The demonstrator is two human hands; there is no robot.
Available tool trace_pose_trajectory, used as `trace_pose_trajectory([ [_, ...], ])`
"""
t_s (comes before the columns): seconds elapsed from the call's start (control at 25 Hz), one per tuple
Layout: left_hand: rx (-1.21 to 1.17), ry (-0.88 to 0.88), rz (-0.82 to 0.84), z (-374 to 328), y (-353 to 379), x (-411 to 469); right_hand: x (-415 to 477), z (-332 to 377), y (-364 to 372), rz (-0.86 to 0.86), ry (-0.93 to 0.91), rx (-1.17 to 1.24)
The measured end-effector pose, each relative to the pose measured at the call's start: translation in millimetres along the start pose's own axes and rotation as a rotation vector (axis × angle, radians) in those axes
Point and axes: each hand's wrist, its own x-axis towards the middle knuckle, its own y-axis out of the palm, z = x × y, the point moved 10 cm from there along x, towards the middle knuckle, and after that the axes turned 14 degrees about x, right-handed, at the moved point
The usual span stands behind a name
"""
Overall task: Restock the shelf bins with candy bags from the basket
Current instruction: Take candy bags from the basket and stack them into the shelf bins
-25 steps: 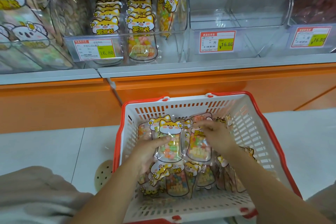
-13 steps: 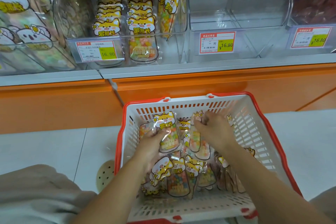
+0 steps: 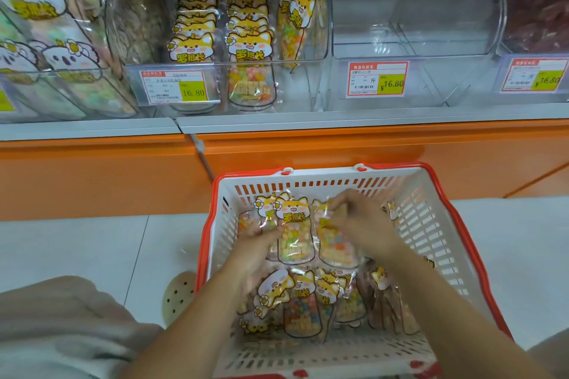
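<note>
Candy bags [image 3: 295, 237], glossy clear pouches with yellow cat-shaped tops, lie heaped in the white slotted plastic basket [image 3: 323, 184] with its red rim. Your left hand [image 3: 255, 252] has its fingers curled round one bag. Your right hand [image 3: 360, 221] pinches its neighbour's top, near the basket's far wall. Above, a rounded clear bin [image 3: 415, 49] sits on the shelf.

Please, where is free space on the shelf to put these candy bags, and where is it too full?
The clear bin right of the cat-bag bin looks empty. The cat-bag bin has some room around its leaning bag; its two rows are packed tight. The basket has a bare near strip.
</note>
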Motion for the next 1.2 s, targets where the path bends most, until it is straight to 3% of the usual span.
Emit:
trace_pose_trajectory([
  [0.08,-0.033,0.022,0.022,-5,2,-1,7,-1,-32,-0.117,0.032,0.313],
  [0.16,-0.099,0.017,0.102,-7,12,-2,9,-12,-27,-0.097,0.114,0.494],
  [0.32,-0.116,0.003,0.19,-4,22,-1,-13,-34,10,-0.171,0.21,0.312],
  [0.44,-0.123,0.009,0.198,1,25,-4,-21,-35,16,-0.232,0.237,0.404],
  [0.52,-0.138,0.003,0.199,1,25,-10,-25,-38,19,-0.193,0.343,0.435],
  [0.64,-0.167,0.016,0.23,-16,32,-34,-32,-47,34,-0.081,0.481,0.69],
  [0.88,0.011,0.126,0.283,-42,38,-73,-37,-22,23,-0.171,0.321,0.826],
  [1.04,0.19,0.177,0.245,-71,22,-78,-46,21,23,-0.027,0.312,0.894],
  [1.2,0.392,0.281,0.339,-132,17,-105,-59,118,11,0.178,0.071,0.416],
])
